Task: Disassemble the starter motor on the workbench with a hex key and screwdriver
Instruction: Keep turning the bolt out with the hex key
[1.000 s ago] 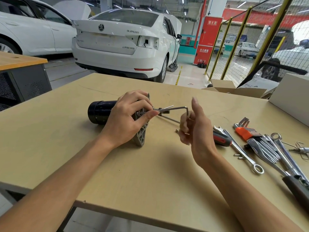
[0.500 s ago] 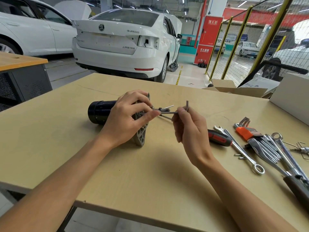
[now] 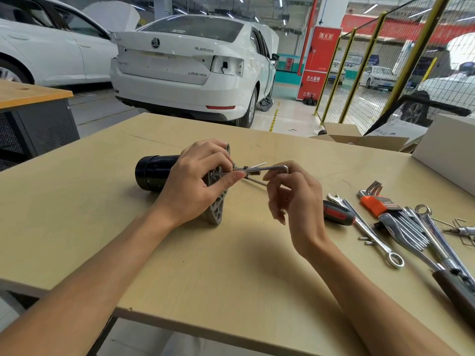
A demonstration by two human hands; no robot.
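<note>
The starter motor (image 3: 156, 172) lay on its side on the counter (image 3: 77, 227). The left hand (image 3: 195, 186) pinched the long shaft of the hex key (image 3: 267, 168) at the motor's flange, and the right hand (image 3: 295, 199) touched its bent end with loosely curled fingers (image 3: 272, 176).

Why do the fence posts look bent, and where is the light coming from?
Head view: the wide-angle lens bows the yellow fence posts near the edge; ceiling strip lights cast soft shadows under both arms on the workbench; the wrenches show glare.
</note>
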